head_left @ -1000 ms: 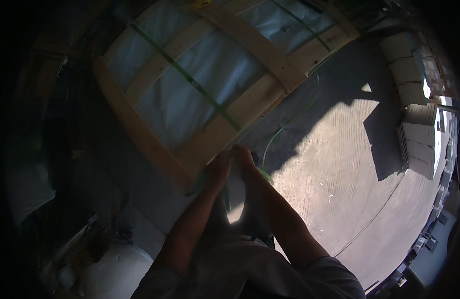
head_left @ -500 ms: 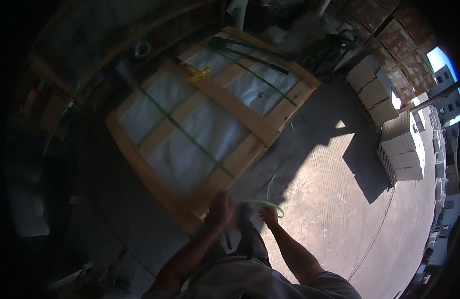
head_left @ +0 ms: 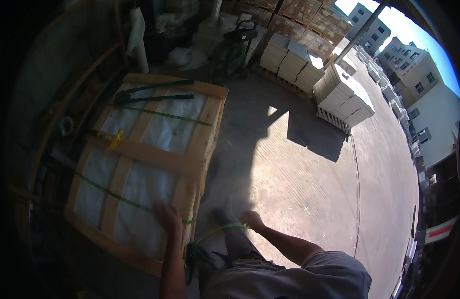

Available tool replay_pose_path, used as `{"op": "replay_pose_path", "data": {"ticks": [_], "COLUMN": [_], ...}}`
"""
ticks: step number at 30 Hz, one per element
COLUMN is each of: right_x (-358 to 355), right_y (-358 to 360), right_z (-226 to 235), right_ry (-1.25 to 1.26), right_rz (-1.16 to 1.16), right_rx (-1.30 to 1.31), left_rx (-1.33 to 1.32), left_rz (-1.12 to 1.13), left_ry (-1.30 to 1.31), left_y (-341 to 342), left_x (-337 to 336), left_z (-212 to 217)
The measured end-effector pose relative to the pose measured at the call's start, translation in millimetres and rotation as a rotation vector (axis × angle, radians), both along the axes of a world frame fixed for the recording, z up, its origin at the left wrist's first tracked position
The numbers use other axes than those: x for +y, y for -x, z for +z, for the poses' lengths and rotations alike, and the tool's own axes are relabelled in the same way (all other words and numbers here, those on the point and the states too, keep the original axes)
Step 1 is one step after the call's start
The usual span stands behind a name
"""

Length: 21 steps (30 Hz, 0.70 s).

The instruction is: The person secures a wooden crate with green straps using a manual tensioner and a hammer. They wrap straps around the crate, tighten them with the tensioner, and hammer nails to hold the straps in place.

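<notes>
A wooden crate (head_left: 187, 167) with plastic-wrapped contents lies at my left, crossed by two green straps. Over its near right part is my left hand (head_left: 168, 218), blurred, beside the nearer green strap (head_left: 110, 193); its fingers look stretched out and I see nothing in them. My right hand (head_left: 252, 220), off the crate's right side, is closed on the loose green strap (head_left: 217, 230), which bows back toward the crate. A dark green tool (head_left: 199, 255) sits low against the crate's near right corner, partly hidden. On the crate lie a yellow-handled tool (head_left: 113, 140) and long-handled green cutters (head_left: 157, 94).
Stacks of pale slabs on pallets (head_left: 342, 97) stand far right, with wrapped boxes (head_left: 302, 25) behind. A dark green wheeled machine (head_left: 235, 47) is beyond the crate. A wooden rack (head_left: 83, 65) runs along the left. Sunlit concrete floor (head_left: 304, 179) stretches to the right.
The view has turned right, so the crate now appears farther left. My left hand has moved from the crate's near edge to over its top. My right hand still holds the loose strap.
</notes>
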State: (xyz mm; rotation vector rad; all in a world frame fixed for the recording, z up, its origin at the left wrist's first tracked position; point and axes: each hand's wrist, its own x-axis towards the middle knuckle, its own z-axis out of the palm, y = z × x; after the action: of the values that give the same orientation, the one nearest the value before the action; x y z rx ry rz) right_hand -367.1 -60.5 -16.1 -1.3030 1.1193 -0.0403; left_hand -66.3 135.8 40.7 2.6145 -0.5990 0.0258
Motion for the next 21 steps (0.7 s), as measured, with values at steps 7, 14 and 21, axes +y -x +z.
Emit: {"op": "replay_pose_path", "data": {"ticks": [7,14,21], "right_x": [-160,-275,-299], "right_y": [-233,-482,-623], "right_z": [62,49,40], "right_ry": [0.332,1.034,1.478], "right_rz": [0.222,0.389,0.697], "right_rx": [-0.305,-0.412,0.027], "left_rx": [-0.007,-0.066,0.003], "left_rz": [0.098,0.085,0.129], "left_ry": [-0.134,-0.203,-0.142], "left_y": [-8,-19,-22], "left_x": [-28,-34,-33], "left_z": [-32,-35,-19]}}
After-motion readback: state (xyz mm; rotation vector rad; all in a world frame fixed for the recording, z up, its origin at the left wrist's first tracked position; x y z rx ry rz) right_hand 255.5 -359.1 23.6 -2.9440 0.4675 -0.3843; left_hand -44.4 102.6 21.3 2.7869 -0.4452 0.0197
